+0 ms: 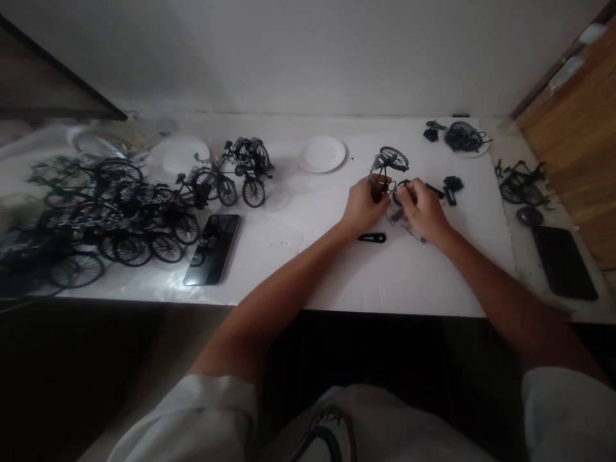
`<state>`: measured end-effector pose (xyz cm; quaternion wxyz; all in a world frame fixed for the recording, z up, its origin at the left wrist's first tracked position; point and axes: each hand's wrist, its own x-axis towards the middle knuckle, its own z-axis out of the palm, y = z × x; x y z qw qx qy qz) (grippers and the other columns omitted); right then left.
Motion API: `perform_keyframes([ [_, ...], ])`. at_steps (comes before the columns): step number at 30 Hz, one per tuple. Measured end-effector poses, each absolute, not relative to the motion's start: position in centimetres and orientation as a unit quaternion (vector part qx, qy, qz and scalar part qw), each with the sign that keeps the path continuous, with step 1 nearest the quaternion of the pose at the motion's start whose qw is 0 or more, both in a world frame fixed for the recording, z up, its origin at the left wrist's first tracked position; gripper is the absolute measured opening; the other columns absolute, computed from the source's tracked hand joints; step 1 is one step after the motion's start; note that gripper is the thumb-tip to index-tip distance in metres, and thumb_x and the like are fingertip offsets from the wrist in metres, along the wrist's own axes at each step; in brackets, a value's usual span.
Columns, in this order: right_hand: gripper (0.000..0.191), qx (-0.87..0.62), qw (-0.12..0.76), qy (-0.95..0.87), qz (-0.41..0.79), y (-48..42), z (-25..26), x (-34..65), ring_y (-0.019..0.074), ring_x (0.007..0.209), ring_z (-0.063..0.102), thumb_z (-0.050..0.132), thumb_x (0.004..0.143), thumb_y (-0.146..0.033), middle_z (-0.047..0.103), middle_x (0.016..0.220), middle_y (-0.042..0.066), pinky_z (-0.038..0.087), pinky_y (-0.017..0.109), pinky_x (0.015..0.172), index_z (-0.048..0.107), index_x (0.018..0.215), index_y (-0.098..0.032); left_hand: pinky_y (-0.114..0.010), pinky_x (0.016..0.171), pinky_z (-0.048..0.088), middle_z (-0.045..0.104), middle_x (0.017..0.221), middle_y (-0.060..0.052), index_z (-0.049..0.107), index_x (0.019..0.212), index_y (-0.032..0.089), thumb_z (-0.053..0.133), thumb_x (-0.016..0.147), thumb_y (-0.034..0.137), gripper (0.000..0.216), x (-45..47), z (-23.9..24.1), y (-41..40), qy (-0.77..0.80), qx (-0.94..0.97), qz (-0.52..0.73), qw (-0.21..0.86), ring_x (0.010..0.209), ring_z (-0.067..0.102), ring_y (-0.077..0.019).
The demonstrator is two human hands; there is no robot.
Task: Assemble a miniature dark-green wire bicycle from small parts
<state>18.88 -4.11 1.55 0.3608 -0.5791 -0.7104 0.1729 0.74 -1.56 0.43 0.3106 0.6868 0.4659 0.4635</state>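
A partly built miniature bicycle (385, 164) with one spoked wheel is raised off the white tabletop, my left hand (364, 204) closed around its dark frame. Beside it, the fingers of my right hand (424, 208) pinch together at the lower end of the bicycle; what they grip is too small and blurred to tell. Thin metal pieces (408, 231) lie or hang just under my right hand. On the table below my left hand is a flat black piece (372, 238) with a hole in one end.
Many finished miniature bicycles (129, 212) crowd the left side, near a phone (212, 249). Behind stands a white plate (325, 154). At the right are black parts (451, 189), a plate of parts (464, 138), another small bicycle (521, 183), a computer mouse (530, 216) and a dark flat device (564, 262).
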Motion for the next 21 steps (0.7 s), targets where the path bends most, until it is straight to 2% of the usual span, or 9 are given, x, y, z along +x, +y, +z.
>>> perform_keyframes([
  [2, 0.037, -0.573, 0.356, -0.714, 0.186, -4.17, 1.34, 18.94, 0.0252, 0.084, 0.070, 0.054, 0.104, -0.064, 0.073, 0.096, 0.007, 0.052, 0.040, 0.075, 0.052, 0.103, -0.028, -0.033, 0.076, 0.053, 0.077, 0.092, -0.005, 0.073, 0.115, 0.019, 0.068, 0.085, 0.011, 0.032, 0.76, 0.21, -1.45, 0.466, 0.683, 0.467, 0.313, 0.077, 0.064, -0.0157],
  [6, 0.031, -0.560, 0.339, -0.734, 0.181, -4.12, 0.91, 19.06, 0.0277, 0.085, 0.070, 0.052, 0.106, -0.058, 0.072, 0.098, 0.008, 0.053, 0.044, 0.076, 0.054, 0.113, -0.028, -0.032, 0.075, 0.052, 0.076, 0.091, -0.004, 0.073, 0.116, 0.019, 0.067, 0.085, 0.011, 0.032, 0.74, -0.03, -1.27, 0.465, 0.678, 0.473, 0.317, 0.076, 0.064, -0.0155],
  [10, 0.028, -0.554, 0.355, -0.738, 0.150, -3.79, 0.80, 19.30, 0.0290, 0.091, 0.071, 0.054, 0.106, -0.056, 0.074, 0.100, 0.009, 0.053, 0.046, 0.081, 0.054, 0.106, -0.028, -0.032, 0.076, 0.052, 0.077, 0.094, -0.005, 0.074, 0.116, 0.019, 0.068, 0.085, 0.010, 0.033, 0.72, 0.17, -1.35, 0.465, 0.678, 0.475, 0.314, 0.077, 0.064, -0.0153],
  [18, 0.029, -0.558, 0.365, -0.731, 0.143, -3.73, 0.59, 19.20, 0.0259, 0.081, 0.070, 0.055, 0.104, -0.055, 0.075, 0.095, 0.009, 0.047, 0.039, 0.073, 0.052, 0.098, -0.027, -0.032, 0.075, 0.052, 0.073, 0.084, -0.002, 0.073, 0.116, 0.017, 0.069, 0.085, 0.009, 0.032, 1.01, 0.20, -1.78, 0.484, 0.663, 0.469, 0.326, 0.072, 0.062, -0.0145],
  [21, 0.032, -0.559, 0.365, -0.729, 0.150, -3.82, 0.58, 19.12, 0.0236, 0.072, 0.066, 0.056, 0.104, -0.058, 0.072, 0.083, 0.006, 0.045, 0.037, 0.069, 0.052, 0.096, -0.027, -0.032, 0.076, 0.052, 0.073, 0.084, -0.002, 0.073, 0.115, 0.018, 0.069, 0.085, 0.009, 0.032, 1.04, 0.15, -1.84, 0.485, 0.666, 0.469, 0.318, 0.073, 0.062, -0.0147],
])
